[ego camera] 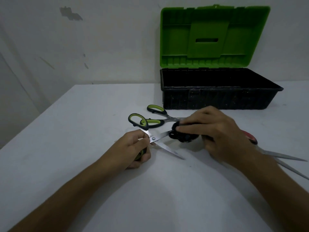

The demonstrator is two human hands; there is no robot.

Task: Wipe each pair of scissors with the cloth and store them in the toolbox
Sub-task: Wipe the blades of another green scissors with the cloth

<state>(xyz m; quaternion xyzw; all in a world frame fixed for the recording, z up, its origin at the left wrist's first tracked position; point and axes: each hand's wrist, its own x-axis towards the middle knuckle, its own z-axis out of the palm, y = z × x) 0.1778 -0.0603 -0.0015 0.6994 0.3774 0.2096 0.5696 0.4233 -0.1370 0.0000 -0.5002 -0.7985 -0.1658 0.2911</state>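
A white table (66,164) fills the foreground. On it, the left hand (133,150) is curled around one green-and-black handle of a pair of opened scissors (153,138), gripped near the pivot screw. One blade is pinched in a dark cloth (180,133) held by the right hand (215,131). A second green-handled pair (157,115) is laid just behind, and a red-handled pair (274,154) is seen at the right, partly hidden by the wrist. Farthest back, the toolbox (217,97) is stood open, its green lid (214,37) raised. No writing can be read.
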